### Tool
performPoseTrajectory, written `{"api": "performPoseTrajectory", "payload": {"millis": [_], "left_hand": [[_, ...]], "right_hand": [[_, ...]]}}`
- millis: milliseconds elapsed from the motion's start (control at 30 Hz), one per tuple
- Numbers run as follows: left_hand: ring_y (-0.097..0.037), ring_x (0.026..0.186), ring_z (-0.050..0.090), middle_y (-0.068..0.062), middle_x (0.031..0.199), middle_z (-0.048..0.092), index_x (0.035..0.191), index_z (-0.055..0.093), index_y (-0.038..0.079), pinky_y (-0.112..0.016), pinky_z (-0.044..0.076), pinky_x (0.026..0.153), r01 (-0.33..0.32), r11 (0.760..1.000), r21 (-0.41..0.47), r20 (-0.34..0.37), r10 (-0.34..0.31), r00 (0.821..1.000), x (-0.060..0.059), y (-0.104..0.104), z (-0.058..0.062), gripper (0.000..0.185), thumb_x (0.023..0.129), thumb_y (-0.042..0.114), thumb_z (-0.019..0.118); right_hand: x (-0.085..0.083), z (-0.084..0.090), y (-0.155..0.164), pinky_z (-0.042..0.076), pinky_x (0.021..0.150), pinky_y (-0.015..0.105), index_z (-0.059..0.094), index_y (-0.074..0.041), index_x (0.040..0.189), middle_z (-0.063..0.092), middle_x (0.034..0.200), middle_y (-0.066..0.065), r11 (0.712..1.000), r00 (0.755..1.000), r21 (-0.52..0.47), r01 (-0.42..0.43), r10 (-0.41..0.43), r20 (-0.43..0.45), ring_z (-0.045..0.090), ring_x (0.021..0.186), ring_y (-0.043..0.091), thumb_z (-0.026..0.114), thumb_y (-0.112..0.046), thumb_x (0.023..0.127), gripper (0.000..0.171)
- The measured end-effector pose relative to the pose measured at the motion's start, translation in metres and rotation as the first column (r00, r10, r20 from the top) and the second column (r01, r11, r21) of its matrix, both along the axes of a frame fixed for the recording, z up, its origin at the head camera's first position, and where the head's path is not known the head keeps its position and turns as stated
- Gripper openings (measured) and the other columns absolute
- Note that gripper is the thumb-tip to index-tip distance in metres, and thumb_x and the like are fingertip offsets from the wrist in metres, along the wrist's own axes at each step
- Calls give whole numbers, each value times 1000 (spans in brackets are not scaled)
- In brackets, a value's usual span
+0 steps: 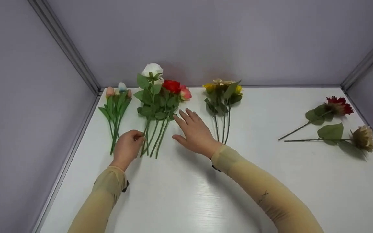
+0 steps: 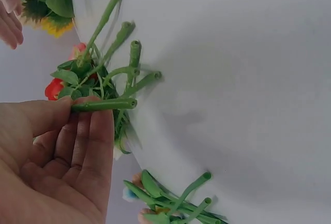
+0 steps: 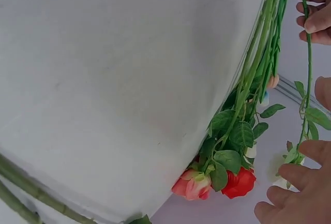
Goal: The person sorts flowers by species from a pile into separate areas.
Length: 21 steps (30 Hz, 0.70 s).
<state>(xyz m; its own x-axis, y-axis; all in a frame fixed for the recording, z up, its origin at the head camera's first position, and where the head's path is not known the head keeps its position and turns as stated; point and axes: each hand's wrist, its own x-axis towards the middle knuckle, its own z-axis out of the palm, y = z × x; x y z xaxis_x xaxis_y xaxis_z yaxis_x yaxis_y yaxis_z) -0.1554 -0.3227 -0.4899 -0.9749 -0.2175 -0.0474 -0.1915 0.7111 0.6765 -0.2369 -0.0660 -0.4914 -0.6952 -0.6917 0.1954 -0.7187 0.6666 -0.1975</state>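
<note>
My left hand (image 1: 128, 147) pinches the green stem (image 2: 106, 104) of an artificial white rose (image 1: 152, 69) between thumb and fingers. This stem is raised above the table, and its cut end points out past the fingertips in the left wrist view. Under and beside it lie a red rose (image 1: 172, 86), a pink rose (image 3: 192, 185) and several leafy stems; another white bloom is partly hidden behind the leaves. My right hand (image 1: 196, 134) hovers just right of this bunch with its fingers spread, holding nothing.
Tulips (image 1: 110, 92) lie at the left on the white table (image 1: 186, 197). Yellow and cream flowers (image 1: 238, 89) lie right of the roses. A dark red flower (image 1: 340, 105) and a beige flower (image 1: 363, 139) lie far right. Grey panels (image 1: 206, 42) enclose the table's back and sides.
</note>
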Motion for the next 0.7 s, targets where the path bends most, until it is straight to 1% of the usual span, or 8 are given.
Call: {"api": "performPoseTrajectory", "payload": {"millis": [100, 200, 300, 400, 567, 700], "left_hand": [[-27, 97, 67, -13, 114, 71, 124, 71, 3, -44, 55, 82, 6, 1000, -5, 21, -6, 1000, -5, 2, -1, 27, 103, 19, 62], [-26, 97, 66, -14, 114, 71, 123, 71, 2, -44, 54, 84, 21, 1000, -11, 37, -21, 999, -8, 5, -4, 27, 103, 18, 62], [-26, 89, 66, -14, 114, 70, 125, 70, 3, -43, 54, 80, 28, 1000, -4, 62, -27, 998, -9, 8, -8, 28, 103, 17, 62], [-25, 87, 65, -13, 114, 69, 127, 69, 4, -42, 53, 78, 22, 1000, 6, 75, -23, 997, -10, 9, -13, 28, 102, 17, 62], [-25, 92, 64, -12, 112, 68, 123, 70, 3, -43, 53, 80, 33, 999, 7, 59, -33, 998, -10, 11, -18, 26, 101, 15, 63], [-26, 97, 64, -12, 111, 68, 123, 70, 2, -44, 53, 83, 44, 999, 14, 52, -44, 998, -11, 10, -21, 27, 101, 15, 64]], "right_hand": [[0, -4, -3, 10, 125, 47, 27, -12, 163, 24, 167, 16, 999, 1000, 33, 4, -4, 3, 12, 155, 34, 46, -56, 105, 75], [1, -8, -4, 10, 125, 47, 26, -13, 163, 23, 167, 15, 999, 1000, 42, 3, -4, 24, 10, 156, 34, 45, -57, 106, 75], [2, -12, -2, 9, 126, 46, 26, -14, 164, 22, 168, 14, 998, 999, 57, 10, -12, 42, 9, 156, 32, 44, -57, 106, 74], [2, -13, 1, 7, 126, 44, 26, -15, 164, 20, 169, 12, 998, 998, 67, 17, -21, 59, 8, 156, 31, 43, -56, 106, 73], [2, -13, 4, 8, 126, 45, 26, -15, 164, 20, 169, 13, 998, 996, 65, 15, -20, 82, 8, 156, 32, 41, -57, 107, 72], [2, -14, 5, 9, 125, 46, 26, -15, 164, 21, 168, 13, 998, 996, 66, 17, -23, 87, 9, 156, 32, 40, -57, 107, 72]]}}
